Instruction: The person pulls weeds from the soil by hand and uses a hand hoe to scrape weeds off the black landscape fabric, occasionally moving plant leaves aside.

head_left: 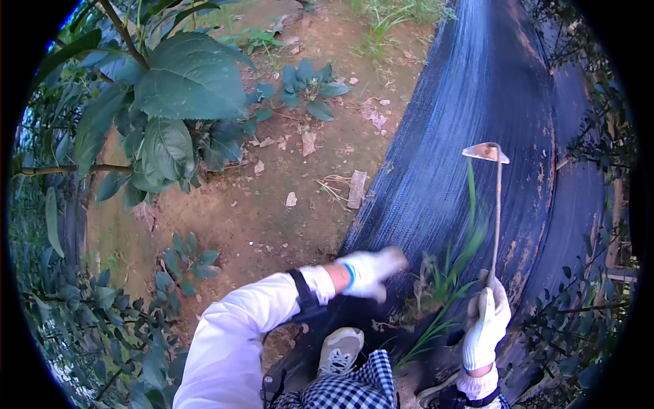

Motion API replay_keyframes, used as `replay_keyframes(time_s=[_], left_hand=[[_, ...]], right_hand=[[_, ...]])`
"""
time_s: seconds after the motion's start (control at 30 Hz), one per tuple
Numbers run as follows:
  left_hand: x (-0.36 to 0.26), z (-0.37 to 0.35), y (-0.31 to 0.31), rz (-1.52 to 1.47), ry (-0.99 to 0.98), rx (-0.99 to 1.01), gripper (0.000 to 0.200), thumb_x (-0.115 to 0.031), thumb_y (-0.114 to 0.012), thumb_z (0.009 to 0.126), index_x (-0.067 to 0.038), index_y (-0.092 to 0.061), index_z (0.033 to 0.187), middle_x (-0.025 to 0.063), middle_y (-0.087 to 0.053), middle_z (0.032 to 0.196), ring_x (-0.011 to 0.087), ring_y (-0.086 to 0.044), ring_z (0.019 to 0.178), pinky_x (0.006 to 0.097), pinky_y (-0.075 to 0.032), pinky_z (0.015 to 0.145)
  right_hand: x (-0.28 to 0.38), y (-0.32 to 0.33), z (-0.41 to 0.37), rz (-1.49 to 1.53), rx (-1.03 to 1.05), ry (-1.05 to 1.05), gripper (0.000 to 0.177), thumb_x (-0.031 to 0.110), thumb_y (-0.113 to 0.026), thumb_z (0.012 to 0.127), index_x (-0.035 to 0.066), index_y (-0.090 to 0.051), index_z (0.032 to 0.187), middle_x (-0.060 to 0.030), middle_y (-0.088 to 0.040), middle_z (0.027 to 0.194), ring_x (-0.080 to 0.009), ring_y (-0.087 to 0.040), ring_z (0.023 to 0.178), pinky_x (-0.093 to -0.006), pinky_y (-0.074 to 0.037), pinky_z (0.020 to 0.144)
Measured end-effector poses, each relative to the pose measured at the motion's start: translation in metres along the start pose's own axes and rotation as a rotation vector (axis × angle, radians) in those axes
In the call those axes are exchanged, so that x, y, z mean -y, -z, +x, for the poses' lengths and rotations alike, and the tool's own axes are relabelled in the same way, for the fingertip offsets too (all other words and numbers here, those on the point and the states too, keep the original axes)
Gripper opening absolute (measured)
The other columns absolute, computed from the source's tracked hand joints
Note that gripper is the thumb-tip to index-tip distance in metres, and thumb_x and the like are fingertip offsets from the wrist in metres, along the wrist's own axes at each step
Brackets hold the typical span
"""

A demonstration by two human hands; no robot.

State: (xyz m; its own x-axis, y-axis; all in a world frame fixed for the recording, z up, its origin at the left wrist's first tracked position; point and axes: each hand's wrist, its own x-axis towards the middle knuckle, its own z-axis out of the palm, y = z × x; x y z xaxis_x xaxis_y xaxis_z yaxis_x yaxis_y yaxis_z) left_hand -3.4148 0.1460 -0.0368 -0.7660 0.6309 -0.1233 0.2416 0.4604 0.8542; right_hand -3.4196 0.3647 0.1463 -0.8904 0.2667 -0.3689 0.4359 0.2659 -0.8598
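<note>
My right hand (486,327), in a white glove, grips the thin handle of a small hoe (496,218); its rusty blade (485,152) points away over the black weed mat (463,123). My left hand (370,271), also gloved and blurred by motion, reaches toward a clump of green grass (446,286) growing through the mat. Its fingers look loosely apart, and I see nothing in it. The grass stands between my two hands.
Bare brown soil (272,198) with dry leaves lies left of the mat. Leafy branches (170,88) hang at the upper left and low shrubs (88,307) fill the left edge. My grey shoe (340,347) and checked trousers show at the bottom.
</note>
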Motion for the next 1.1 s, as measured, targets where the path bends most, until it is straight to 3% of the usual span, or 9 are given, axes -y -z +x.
replay_keyframes(time_s=[0.1, 0.2, 0.3, 0.4, 0.6, 0.8, 0.9, 1.0, 1.1], left_hand=[[0.054, 0.015, 0.049, 0.284, 0.327, -0.165, 0.035, -0.017, -0.060, 0.084, -0.009, -0.054, 0.116, 0.0179, -0.055, 0.116, 0.0371, -0.061, 0.100, 0.0450, -0.052, 0.086], [0.101, 0.004, 0.089, 0.615, 0.620, -0.249, 0.042, -0.029, -0.065, 0.085, -0.009, -0.051, 0.119, 0.0184, -0.053, 0.121, 0.0351, -0.064, 0.097, 0.0470, -0.053, 0.080], [0.108, -0.007, 0.114, 0.688, 0.839, -0.195, 0.042, -0.034, -0.068, 0.082, -0.008, -0.057, 0.114, 0.0172, -0.061, 0.114, 0.0337, -0.065, 0.097, 0.0470, -0.053, 0.080], [0.109, -0.014, 0.119, 0.637, 0.969, -0.187, 0.032, -0.035, -0.063, 0.085, -0.009, -0.064, 0.105, 0.0154, -0.067, 0.106, 0.0331, -0.066, 0.097, 0.0455, -0.052, 0.082], [0.111, -0.031, 0.110, 0.563, 0.884, -0.205, 0.033, -0.038, -0.051, 0.091, -0.010, -0.066, 0.100, 0.0137, -0.069, 0.101, 0.0326, -0.066, 0.097, 0.0454, -0.051, 0.084], [0.099, -0.040, 0.103, 0.490, 0.818, -0.252, 0.033, -0.039, -0.050, 0.091, -0.011, -0.067, 0.093, 0.0136, -0.069, 0.097, 0.0344, -0.065, 0.094, 0.0464, -0.050, 0.082], [0.081, -0.073, 0.105, 0.333, 0.702, -0.376, 0.030, -0.037, -0.052, 0.092, -0.010, -0.064, 0.094, 0.0145, -0.066, 0.094, 0.0356, -0.063, 0.093, 0.0451, -0.050, 0.081], [0.123, -0.125, 0.108, 0.200, 0.842, -1.013, 0.021, -0.026, -0.055, 0.090, -0.007, -0.061, 0.096, 0.0159, -0.065, 0.091, 0.0330, -0.063, 0.087, 0.0424, -0.049, 0.082], [0.142, -0.148, 0.113, 0.210, 0.805, -0.916, 0.022, -0.027, -0.058, 0.088, -0.009, -0.062, 0.099, 0.0165, -0.064, 0.096, 0.0347, -0.062, 0.093, 0.0434, -0.049, 0.084]], right_hand=[[-0.003, 0.000, -0.003, -0.011, 0.048, -0.051, 0.033, 0.016, -0.048, 0.098, -0.004, -0.055, 0.124, 0.0056, -0.046, 0.065, -0.0016, -0.037, 0.050, -0.0195, -0.027, 0.043], [-0.014, -0.015, -0.009, -0.268, 0.083, 0.026, 0.031, 0.014, -0.049, 0.096, -0.004, -0.060, 0.120, 0.0037, -0.052, 0.067, -0.0019, -0.044, 0.053, -0.0196, -0.036, 0.046], [-0.050, -0.043, -0.002, -0.517, 0.217, 0.126, 0.032, 0.023, -0.052, 0.096, 0.003, -0.063, 0.118, -0.0145, -0.070, 0.082, -0.0262, -0.069, 0.073, -0.0374, -0.054, 0.067], [-0.045, -0.097, 0.006, -0.685, 0.350, 0.136, 0.039, 0.035, -0.047, 0.096, 0.006, -0.060, 0.119, -0.0212, -0.069, 0.090, -0.0390, -0.067, 0.086, -0.0479, -0.052, 0.080], [-0.069, -0.168, 0.012, -0.901, 0.492, 0.212, 0.041, 0.037, -0.040, 0.098, 0.007, -0.056, 0.120, -0.0197, -0.070, 0.086, -0.0377, -0.068, 0.079, -0.0491, -0.051, 0.075], [-0.078, -0.151, -0.003, -1.002, 0.594, 0.266, 0.036, 0.036, -0.043, 0.097, 0.008, -0.057, 0.115, -0.0183, -0.070, 0.079, -0.0371, -0.068, 0.073, -0.0488, -0.052, 0.070], [-0.081, -0.108, -0.008, -0.926, 0.577, 0.272, 0.037, 0.036, -0.048, 0.094, 0.008, -0.059, 0.115, -0.0198, -0.069, 0.080, -0.0388, -0.068, 0.075, -0.0503, -0.052, 0.073], [-0.082, -0.073, -0.002, -0.782, 0.363, 0.288, 0.034, 0.030, -0.050, 0.094, 0.007, -0.060, 0.117, -0.0219, -0.069, 0.086, -0.0396, -0.068, 0.079, -0.0493, -0.053, 0.075], [-0.057, -0.058, 0.013, -0.760, 0.230, 0.174, 0.030, 0.023, -0.052, 0.095, 0.006, -0.061, 0.118, -0.0201, -0.070, 0.087, -0.0381, -0.068, 0.079, -0.0469, -0.053, 0.074]])
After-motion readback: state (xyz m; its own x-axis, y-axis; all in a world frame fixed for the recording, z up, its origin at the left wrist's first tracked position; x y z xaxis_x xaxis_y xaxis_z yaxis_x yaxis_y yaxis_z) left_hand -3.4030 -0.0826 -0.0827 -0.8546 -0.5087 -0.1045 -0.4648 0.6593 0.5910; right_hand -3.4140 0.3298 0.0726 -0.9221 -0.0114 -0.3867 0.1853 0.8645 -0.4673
